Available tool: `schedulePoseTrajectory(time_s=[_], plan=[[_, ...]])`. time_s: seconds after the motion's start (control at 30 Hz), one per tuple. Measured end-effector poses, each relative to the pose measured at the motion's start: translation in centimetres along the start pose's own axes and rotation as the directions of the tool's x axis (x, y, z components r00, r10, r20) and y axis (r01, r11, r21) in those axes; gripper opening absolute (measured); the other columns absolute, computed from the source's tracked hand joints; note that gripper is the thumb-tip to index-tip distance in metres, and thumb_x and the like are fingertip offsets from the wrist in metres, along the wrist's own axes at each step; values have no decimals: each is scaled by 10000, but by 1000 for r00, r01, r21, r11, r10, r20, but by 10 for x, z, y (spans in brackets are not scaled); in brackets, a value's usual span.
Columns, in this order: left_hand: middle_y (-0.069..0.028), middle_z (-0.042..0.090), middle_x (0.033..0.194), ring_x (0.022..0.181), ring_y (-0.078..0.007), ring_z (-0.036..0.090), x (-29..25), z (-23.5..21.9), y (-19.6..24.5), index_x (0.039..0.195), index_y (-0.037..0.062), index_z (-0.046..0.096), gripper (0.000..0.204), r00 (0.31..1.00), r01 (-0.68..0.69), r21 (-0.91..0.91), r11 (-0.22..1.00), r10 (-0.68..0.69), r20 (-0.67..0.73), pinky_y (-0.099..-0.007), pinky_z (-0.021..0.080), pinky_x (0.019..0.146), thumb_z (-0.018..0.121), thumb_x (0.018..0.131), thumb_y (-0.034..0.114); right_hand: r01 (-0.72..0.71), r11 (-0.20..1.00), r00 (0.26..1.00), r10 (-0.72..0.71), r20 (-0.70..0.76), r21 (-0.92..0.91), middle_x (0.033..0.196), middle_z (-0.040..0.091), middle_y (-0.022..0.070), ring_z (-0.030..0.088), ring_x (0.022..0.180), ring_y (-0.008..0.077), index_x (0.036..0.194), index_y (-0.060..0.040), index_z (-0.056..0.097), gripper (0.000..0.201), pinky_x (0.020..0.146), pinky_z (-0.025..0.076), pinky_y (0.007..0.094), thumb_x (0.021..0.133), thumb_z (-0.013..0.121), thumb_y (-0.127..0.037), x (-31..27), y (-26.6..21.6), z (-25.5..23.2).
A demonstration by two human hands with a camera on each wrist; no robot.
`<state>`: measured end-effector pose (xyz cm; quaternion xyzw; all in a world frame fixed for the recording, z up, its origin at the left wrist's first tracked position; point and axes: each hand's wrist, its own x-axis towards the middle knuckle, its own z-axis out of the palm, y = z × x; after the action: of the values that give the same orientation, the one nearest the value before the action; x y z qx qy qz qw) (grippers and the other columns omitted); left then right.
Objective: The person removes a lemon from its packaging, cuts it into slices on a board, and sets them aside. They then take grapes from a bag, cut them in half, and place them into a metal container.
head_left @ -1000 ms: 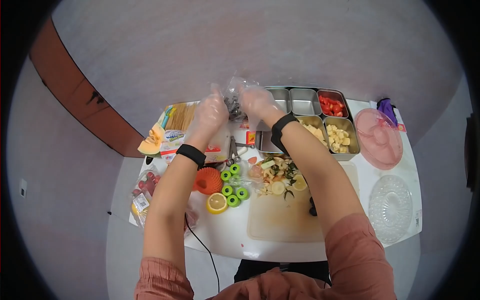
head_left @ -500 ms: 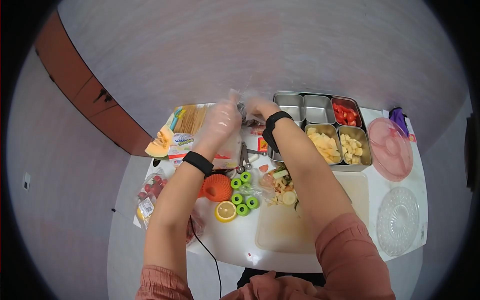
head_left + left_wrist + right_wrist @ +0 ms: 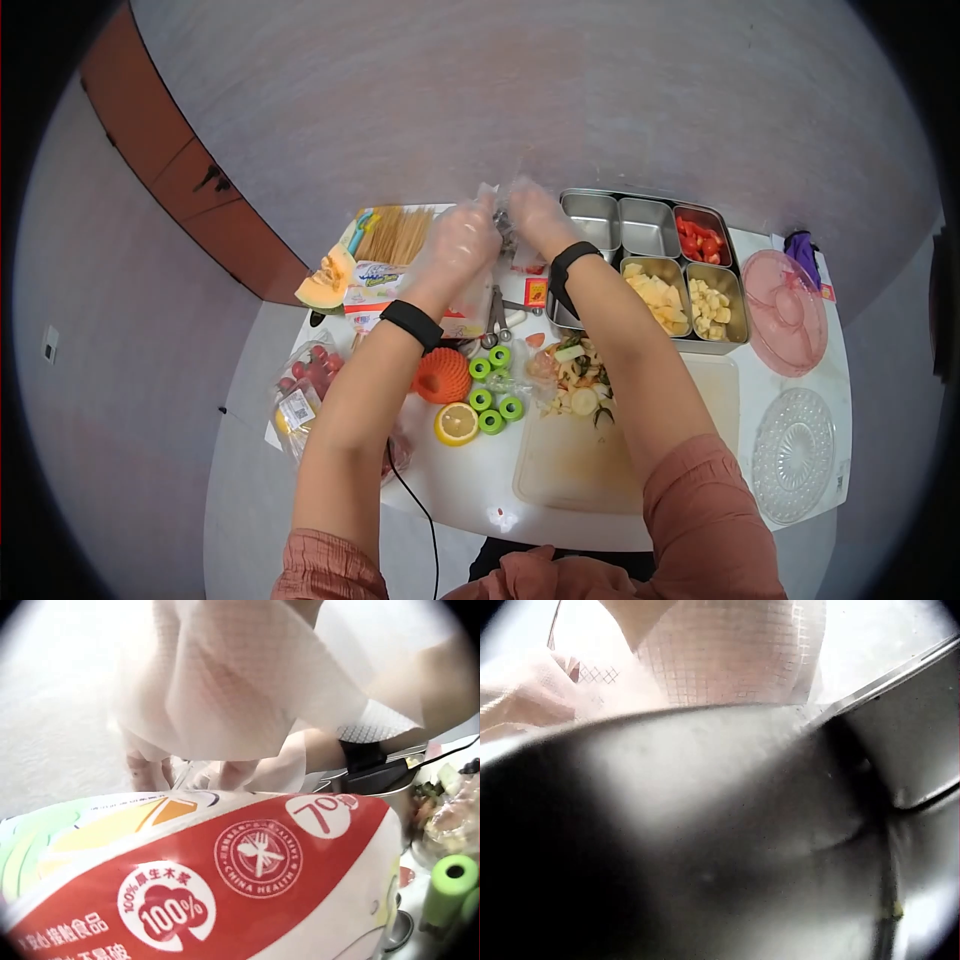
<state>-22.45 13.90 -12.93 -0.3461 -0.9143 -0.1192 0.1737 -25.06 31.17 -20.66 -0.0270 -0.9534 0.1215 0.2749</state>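
Observation:
My left hand and right hand, both in thin see-through gloves, meet at the back of the table. Between them they grip a clear plastic bag with small dark things inside, mostly hidden by the fingers. In the left wrist view, gloved fingers pinch behind a red and white paper towel pack. Close to my right hand stands a steel tray of pans; its metal fills most of the right wrist view, with the embossed glove above.
Pans hold cut tomato, pale yellow chunks and banana-like pieces. Peelings lie on a cutting board. Nearer left are green-capped tubes, a halved lemon, an orange foam net and melon. Right: pink tray, glass plate.
Both hands have drawn closer together around the bag, hiding more of it. The head view has shifted, so the table sits slightly lower and further right in it.

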Motion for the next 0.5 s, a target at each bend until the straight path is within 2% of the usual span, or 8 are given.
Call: schedulePoseTrajectory(time_s=[0.07,0.13,0.23,0.27,0.33,0.43,0.47,0.5], plan=[[-232,704,866,858,-425,687,-2,-3,1,1285,143,566,517,1000,1,-22,1000,-1,-12,-519,546,776,642,774,124,67,997,996,-64,60,-50,1064,716,225,699,989,397,1013,-25,763,249,874,563,466,871,587,-128,8,5,-2],[-230,703,855,842,-422,689,-3,-6,1,1270,126,569,502,996,-83,-59,995,81,-26,-518,547,761,645,774,123,103,994,918,-79,390,-40,1058,724,216,702,995,372,988,-23,766,266,871,559,461,840,618,-187,14,11,-11],[-240,699,845,835,-420,691,-3,-2,3,1267,110,568,498,995,-94,-8,996,93,-35,-512,548,751,646,776,120,118,993,863,-101,496,-3,1055,726,210,705,987,360,972,-22,766,313,860,554,457,778,683,-253,18,3,-34],[-240,699,845,835,-420,691,-3,-5,7,1267,110,568,498,995,-92,-9,996,92,-36,-512,548,751,646,776,120,119,993,862,-101,496,-4,1055,726,210,705,987,360,972,-22,766,313,860,554,457,778,683,-253,21,6,-31],[-226,708,1007,952,-385,697,-3,-13,15,1308,-5,568,449,995,-16,32,999,13,100,-465,559,838,564,870,94,181,981,879,-193,437,70,1046,728,208,708,959,366,979,-32,766,362,831,557,448,721,743,-287,24,11,-39],[-218,710,945,901,-375,704,-11,-10,12,1275,6,598,405,995,-91,-42,995,89,-50,-462,565,800,542,888,110,223,975,923,-218,317,23,868,726,225,715,781,374,927,34,731,309,718,559,438,755,735,-223,9,16,-63],[-218,710,945,901,-375,704,-12,-7,8,1275,6,598,405,997,-64,-40,997,62,-52,-462,565,800,542,888,110,-25,976,955,-40,293,216,841,727,215,716,739,330,924,44,726,278,684,557,422,764,728,-184,9,27,-53],[-214,710,924,881,-371,704,-10,-1,3,1264,17,610,394,990,-126,-41,991,123,-69,-466,566,781,547,886,111,-260,879,940,136,312,399,814,727,205,717,697,286,921,53,721,247,649,555,407,773,720,-145,10,39,-42]])
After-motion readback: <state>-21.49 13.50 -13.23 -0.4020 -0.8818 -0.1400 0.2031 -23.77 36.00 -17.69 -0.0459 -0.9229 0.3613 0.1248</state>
